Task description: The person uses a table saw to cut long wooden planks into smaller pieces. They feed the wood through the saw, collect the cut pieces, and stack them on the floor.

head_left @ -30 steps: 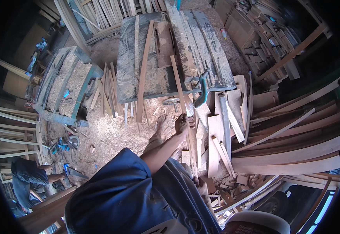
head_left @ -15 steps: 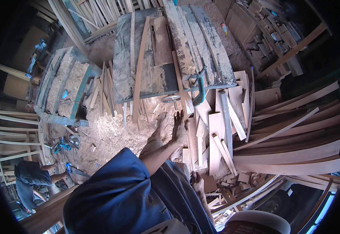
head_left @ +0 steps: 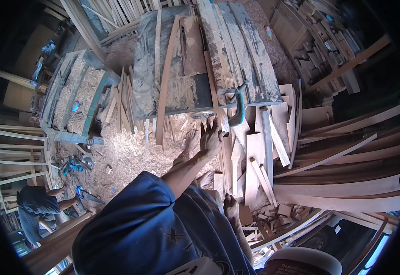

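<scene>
My left hand (head_left: 210,141) is stretched forward with its fingers spread, beside a long narrow wooden strip (head_left: 212,87) at the near edge of a dusty saw table (head_left: 145,78). The strip lies lengthwise on the table along a board-like fence (head_left: 218,50) and runs back toward me. Lower down, close to my body, my right hand (head_left: 232,208) is closed at the near end of the strip; its fingers are partly hidden. A teal clamp (head_left: 239,107) is fixed at the table's front edge, just right of the strip. A handwheel (head_left: 202,114) shows under that edge.
Another strip (head_left: 168,68) lies on the table's left side, overhanging the front. Offcut boards (head_left: 255,160) lean at the right, near stacked planks (head_left: 347,183). A second sawdust-covered machine table (head_left: 78,91) stands left. Another person (head_left: 37,201) is at the lower left. Sawdust covers the floor.
My left hand has shifted slightly forward and its fingers have spread wider. The strip has moved a little forward along the fence. My right hand stays low near my body.
</scene>
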The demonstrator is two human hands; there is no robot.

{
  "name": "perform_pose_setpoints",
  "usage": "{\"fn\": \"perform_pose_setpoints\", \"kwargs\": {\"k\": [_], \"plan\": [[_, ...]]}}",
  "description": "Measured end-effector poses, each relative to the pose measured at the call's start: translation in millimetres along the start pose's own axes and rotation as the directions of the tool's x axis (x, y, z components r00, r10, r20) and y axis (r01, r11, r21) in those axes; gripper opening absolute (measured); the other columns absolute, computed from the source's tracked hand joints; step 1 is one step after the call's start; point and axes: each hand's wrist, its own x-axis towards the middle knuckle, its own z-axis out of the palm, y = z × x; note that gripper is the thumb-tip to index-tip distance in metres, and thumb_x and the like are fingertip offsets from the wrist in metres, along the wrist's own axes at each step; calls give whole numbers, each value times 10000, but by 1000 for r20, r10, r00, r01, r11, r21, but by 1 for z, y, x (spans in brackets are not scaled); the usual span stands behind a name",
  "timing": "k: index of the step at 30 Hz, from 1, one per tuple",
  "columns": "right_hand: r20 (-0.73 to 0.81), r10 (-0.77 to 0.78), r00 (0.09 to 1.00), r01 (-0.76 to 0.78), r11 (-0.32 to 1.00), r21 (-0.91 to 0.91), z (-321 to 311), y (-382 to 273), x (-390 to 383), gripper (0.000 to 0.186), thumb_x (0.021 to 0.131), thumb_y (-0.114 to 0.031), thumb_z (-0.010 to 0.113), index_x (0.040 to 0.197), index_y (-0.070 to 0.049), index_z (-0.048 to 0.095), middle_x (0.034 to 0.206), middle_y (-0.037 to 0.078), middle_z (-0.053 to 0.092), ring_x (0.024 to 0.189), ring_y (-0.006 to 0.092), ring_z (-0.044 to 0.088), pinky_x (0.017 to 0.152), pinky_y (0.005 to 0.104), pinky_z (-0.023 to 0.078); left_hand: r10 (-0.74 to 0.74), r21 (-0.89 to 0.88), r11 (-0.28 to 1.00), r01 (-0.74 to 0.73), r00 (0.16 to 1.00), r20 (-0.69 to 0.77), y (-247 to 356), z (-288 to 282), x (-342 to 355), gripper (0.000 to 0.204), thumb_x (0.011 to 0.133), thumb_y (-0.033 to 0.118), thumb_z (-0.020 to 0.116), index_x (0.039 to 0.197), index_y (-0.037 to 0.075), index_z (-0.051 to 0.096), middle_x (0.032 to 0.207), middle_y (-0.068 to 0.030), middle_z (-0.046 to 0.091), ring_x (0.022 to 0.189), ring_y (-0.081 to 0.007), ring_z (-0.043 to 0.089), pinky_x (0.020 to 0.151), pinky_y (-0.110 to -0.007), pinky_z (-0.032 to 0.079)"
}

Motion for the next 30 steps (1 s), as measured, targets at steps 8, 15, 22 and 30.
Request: {"fn": "perform_pose_setpoints", "kwargs": {"k": [8, 15, 22, 30], "plan": [[16, 38, 999, -36, 994, -107, 5, -22, 26, 588, 1028, -509, 346, 853, 15, 547, 680, 192, 520, 653, 332, 523, 646, 462, 411, -2, 117, 993, 4, 1000, -21, -2, -2, 26, 662, 942, 254, 568, 1442, -106, 327, 1443, -252, 450, 1417, -405, 313, 1198, -563, 135], [6, 58, 998, -56, 985, -161, 7, -34, 46, 598, 1025, -505, 335, 826, 16, 550, 688, 208, 537, 676, 352, 547, 667, 477, 419, 29, 189, 981, -44, 996, 82, -9, -8, 49, 658, 983, 260, 481, 1472, -112, 245, 1485, -285, 378, 1457, -413, 228, 1191, -596, 57], [-36, 86, 996, -89, 991, -98, 15, -32, 61, 617, 1013, -543, 345, 751, -17, 530, 605, 99, 493, 587, 217, 506, 588, 410, 415, 117, 357, 930, -87, 991, -62, -10, -4, 58, 611, 952, 249, 537, 1401, -133, 374, 1434, -250, 461, 1432, -354, 323, 1191, -599, 84], [-42, 81, 996, -85, 991, -106, 15, -60, 78, 619, 1012, -509, 367, 768, 29, 551, 654, 205, 525, 653, 351, 542, 666, 489, 417, 138, 313, 944, -105, 987, -83, -19, -7, 82, 628, 959, 264, 521, 1394, -161, 367, 1433, -267, 458, 1438, -358, 310, 1190, -605, 59]]}}
